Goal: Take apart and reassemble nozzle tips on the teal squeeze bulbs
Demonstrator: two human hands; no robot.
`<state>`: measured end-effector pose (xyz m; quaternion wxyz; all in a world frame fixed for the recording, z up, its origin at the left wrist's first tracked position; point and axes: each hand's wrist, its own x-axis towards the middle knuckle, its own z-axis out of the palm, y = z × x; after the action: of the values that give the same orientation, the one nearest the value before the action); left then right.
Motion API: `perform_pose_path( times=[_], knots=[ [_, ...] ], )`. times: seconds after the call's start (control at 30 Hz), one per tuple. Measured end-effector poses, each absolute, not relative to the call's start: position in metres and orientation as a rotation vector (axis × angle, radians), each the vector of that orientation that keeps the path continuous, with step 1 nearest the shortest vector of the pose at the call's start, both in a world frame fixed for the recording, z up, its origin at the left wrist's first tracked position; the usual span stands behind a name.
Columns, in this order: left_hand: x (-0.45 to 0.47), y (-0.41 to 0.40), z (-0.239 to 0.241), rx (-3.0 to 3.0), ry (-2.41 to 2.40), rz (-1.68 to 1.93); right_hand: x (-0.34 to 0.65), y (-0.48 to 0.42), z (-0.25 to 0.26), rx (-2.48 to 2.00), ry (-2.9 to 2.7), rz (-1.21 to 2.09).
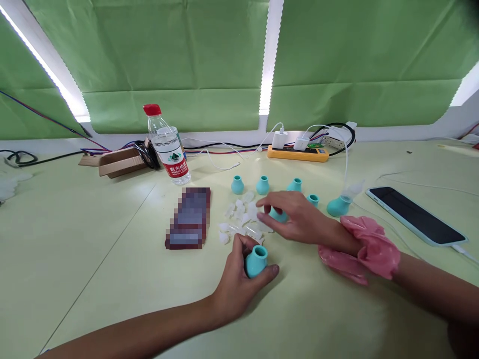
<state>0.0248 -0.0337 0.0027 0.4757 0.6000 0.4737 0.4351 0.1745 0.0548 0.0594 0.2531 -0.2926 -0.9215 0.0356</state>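
My left hand (239, 284) is closed around a small teal squeeze bulb (256, 263), its open neck facing up. To the right and farther off, my right hand (295, 214) hangs over the table, thumb and forefinger apart, with nothing seen between the tips. A loose pile of translucent plastic pieces (239, 212) lies just left of those fingertips. Partly hidden behind the right hand is another teal bulb (277, 215); whether the hand touches it I cannot tell. Several more bulbs (262, 186) stand upright beyond. One bulb (339, 206) lies tilted at right with a translucent piece in its neck.
A blurred dark red item (189, 219) lies left of the pile, and a water bottle (170, 149) stands behind it. An orange power strip (298, 153) with chargers sits along the back. A phone (415, 214) lies at right, its cable attached. A cardboard box (123, 162) is at back left.
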Motion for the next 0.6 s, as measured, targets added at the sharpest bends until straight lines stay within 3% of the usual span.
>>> perform_pose_path(
  times=[0.17,0.33,0.47,0.6],
  knots=[
    [0.027,-0.030,0.001,1.404,1.025,1.196,0.170,0.025,0.076,-0.543,-2.795,0.712],
    [0.024,-0.036,0.004,1.565,0.948,1.269,0.171,0.022,0.086,-0.620,-2.628,0.879],
    [0.015,-0.034,0.011,2.058,1.008,1.302,0.190,0.061,0.110,-0.877,-2.272,0.678],
    [0.011,-0.024,0.011,2.656,1.285,0.879,0.210,0.125,0.115,-1.256,-2.230,0.211]
  ],
)
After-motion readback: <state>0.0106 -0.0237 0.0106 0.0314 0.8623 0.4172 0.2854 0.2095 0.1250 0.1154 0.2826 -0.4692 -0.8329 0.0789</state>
